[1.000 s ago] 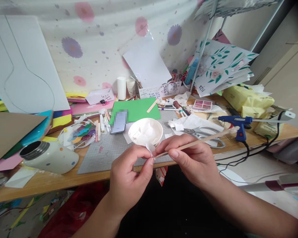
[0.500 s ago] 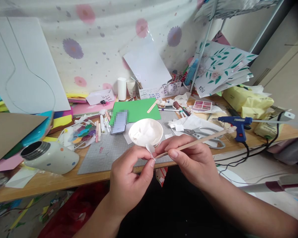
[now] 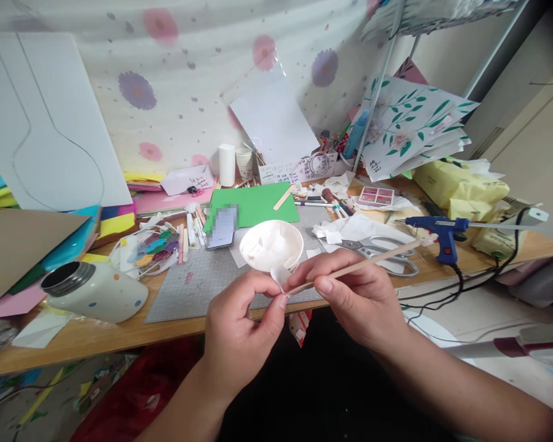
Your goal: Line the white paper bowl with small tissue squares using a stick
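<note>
Left hand, head view: the left hand [image 3: 246,322] is on the near side, palm turned inward, thumb and forefinger pinched narrow on a small white piece [image 3: 279,275].
Right hand: the right hand [image 3: 364,298] holds a thin wooden stick [image 3: 366,263] between thumb and fingers, wrist coming in from the near right.
Stick: slants from the left fingertips up to the far right, its whitish end by the glue gun [image 3: 445,232].
White piece: at the stick's left end, overlapping the near rim of the bowl [image 3: 245,244]; whether they touch, I cannot tell.
Far side: phone [image 3: 221,229] left of the bowl, green sheet [image 3: 251,204] behind it.
Right side: scissors [image 3: 367,250], partly hidden by stick and right hand.
Left side: bottle [image 3: 101,291] lying on the table [image 3: 133,336], beside the grey mat [image 3: 177,301].
</note>
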A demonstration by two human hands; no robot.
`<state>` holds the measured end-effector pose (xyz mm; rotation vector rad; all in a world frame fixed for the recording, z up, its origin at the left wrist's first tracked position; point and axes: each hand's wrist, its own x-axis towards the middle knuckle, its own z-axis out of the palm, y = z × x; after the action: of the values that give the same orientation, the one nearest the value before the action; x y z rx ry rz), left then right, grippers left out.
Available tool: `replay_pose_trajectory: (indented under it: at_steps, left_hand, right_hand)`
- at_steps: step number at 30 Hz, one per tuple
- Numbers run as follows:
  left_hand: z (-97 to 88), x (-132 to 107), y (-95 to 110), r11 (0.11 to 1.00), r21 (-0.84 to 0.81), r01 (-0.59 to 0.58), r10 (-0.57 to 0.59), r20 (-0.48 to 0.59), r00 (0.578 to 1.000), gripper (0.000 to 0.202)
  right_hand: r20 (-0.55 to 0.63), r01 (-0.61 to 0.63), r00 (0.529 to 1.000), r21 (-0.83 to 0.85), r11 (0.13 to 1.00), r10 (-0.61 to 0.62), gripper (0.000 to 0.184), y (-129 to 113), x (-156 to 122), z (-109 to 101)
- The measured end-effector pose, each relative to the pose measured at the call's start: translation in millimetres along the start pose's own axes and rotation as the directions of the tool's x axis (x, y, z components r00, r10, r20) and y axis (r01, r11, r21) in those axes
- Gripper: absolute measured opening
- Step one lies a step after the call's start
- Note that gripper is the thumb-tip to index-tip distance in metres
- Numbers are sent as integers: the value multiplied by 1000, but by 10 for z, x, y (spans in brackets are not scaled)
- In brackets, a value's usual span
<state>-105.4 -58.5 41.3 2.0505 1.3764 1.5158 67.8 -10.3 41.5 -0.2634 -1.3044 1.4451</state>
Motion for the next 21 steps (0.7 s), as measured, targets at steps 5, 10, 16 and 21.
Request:
replay_pose_trajectory:
  at_steps: [5,10,16,21]
  left_hand:
    - [-3,-1,6,1000,18,-5,6,-10,1000,16]
    - [-4,16,23,1000,21,-1,1,-17,1000,16]
    - [-7,2,6,1000,7,10,-10,-9,1000,15]
    - [-4,-12,-13,1000,-21,18,-18,6,1000,16]
  right_hand:
    - [9,-22,1000,31,999,22,4,0,1,2]
    - [4,7,1000,19,1000,-8,6,9,7,-2]
    - [1,27,1000,-36,999,-27,6,8,4,-2]
    - [17,10,1000,-49,999,-9,7,5,0,-10]
